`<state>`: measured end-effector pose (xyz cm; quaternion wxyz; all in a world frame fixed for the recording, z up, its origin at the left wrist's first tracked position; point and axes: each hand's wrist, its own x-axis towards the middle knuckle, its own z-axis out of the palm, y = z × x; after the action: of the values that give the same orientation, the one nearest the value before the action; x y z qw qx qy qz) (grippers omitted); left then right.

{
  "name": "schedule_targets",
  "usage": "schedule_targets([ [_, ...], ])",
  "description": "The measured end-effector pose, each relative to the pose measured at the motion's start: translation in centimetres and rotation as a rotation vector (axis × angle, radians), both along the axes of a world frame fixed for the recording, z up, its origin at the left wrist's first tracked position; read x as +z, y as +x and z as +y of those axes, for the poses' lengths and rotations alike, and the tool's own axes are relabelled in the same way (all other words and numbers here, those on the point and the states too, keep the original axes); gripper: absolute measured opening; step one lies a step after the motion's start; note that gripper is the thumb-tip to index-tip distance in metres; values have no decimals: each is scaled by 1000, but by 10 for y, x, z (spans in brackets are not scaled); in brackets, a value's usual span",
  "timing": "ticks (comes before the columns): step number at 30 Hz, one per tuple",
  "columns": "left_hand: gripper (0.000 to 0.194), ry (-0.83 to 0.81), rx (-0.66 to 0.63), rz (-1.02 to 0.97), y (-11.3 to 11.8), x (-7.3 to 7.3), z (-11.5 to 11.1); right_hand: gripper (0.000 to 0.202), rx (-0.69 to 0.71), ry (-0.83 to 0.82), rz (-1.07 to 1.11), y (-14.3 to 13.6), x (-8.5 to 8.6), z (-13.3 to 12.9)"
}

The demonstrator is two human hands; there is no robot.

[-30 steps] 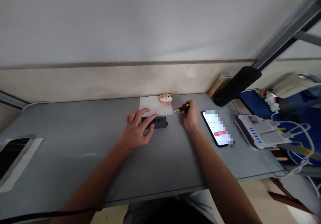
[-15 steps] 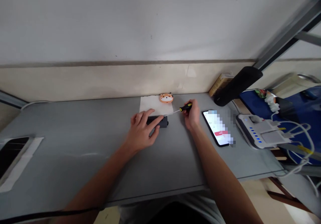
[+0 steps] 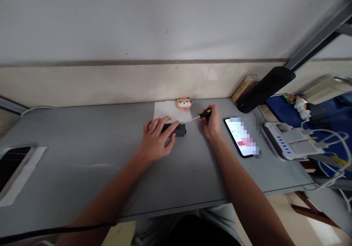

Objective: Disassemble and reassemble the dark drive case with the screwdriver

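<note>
My left hand [image 3: 158, 139] rests on a small black slotted device [image 3: 180, 130] on the grey table, thumb at its near side and fingers over its top. In my right hand [image 3: 213, 123] is a black and yellow screwdriver [image 3: 205, 114], held in closed fingers. Its thin shaft points left, and the tip lies close to my left index fingertip at the device's far edge; whether it touches is too small to tell. A white paper [image 3: 167, 110] lies just behind the device, with an orange animal-faced case [image 3: 184, 103] on its far right corner.
Right of my right hand lies a lit phone [image 3: 239, 139]. Beyond it are a white power strip [image 3: 288, 141] with plugged cables, a black cylinder [image 3: 266, 88] and a box [image 3: 244, 86]. A dark-screened device [image 3: 13, 165] sits on the grey table [image 3: 82, 139] at far left.
The view has shifted slightly, moving the scene up and a little right. My left fingers have shifted on the device, showing slots beside the index finger. The screwdriver is still in my right hand.
</note>
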<state>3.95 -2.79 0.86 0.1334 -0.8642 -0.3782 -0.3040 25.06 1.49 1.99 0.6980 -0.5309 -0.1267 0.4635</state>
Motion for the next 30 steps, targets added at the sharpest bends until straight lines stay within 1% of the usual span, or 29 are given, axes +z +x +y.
schedule_targets([
  [3, 33, 2, -5, -7, 0, -1, 0, 23, -5, -7, -35, 0, 0, 0],
  [10, 34, -12, -42, 2, 1, -1, 0, 23, -30, 1, -29, 1, -2, 0],
  [14, 34, -41, -37, 13, 2, 0, -1, 24, -50, 12, -31, 1, -2, 1],
  [18, 32, -39, -28, 25, 4, 0, -2, 25, -117, 14, 19, 3, 0, 1],
  [22, 31, -48, -16, 34, 9, -1, 0, 26, -170, 57, 87, 9, 4, 1],
  [27, 33, -85, -30, 41, 11, 0, 0, 27, -182, 44, 157, 12, 6, 1],
  [30, 36, -100, -81, 13, 9, 2, -1, 27, -160, 45, 136, 12, 6, 1],
])
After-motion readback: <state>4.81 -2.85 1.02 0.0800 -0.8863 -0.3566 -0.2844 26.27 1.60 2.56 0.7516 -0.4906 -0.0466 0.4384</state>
